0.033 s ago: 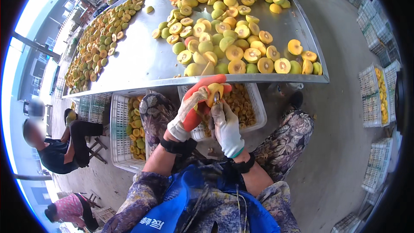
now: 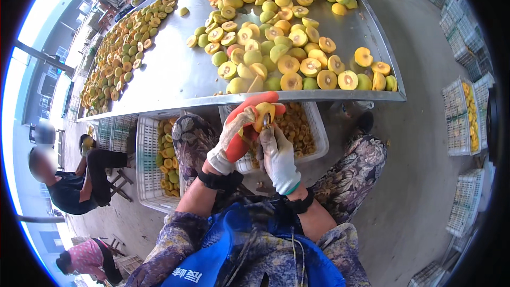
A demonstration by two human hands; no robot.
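Note:
My left hand (image 2: 239,130), in a white glove with an orange-red coating, is closed around a yellow peach half (image 2: 264,115). Its cut, hollowed side faces my right hand (image 2: 277,154), gloved in white with dirty fingertips. That hand pinches a small metal pitting tool (image 2: 266,120), whose bright tip meets the hollow of the fruit; its handle is hidden in the fingers. Both hands are just off the near edge of a metal table (image 2: 175,82). Below them stands a white crate (image 2: 320,133) holding cut orange-yellow fruit pieces (image 2: 292,127).
Halved peaches (image 2: 289,65) cover much of the table, with another heap (image 2: 114,58) at its left. A white crate of halves (image 2: 142,154) stands by my left knee. Co-workers sit at the left (image 2: 69,186) and far left. Stacked crates (image 2: 461,26) line the right.

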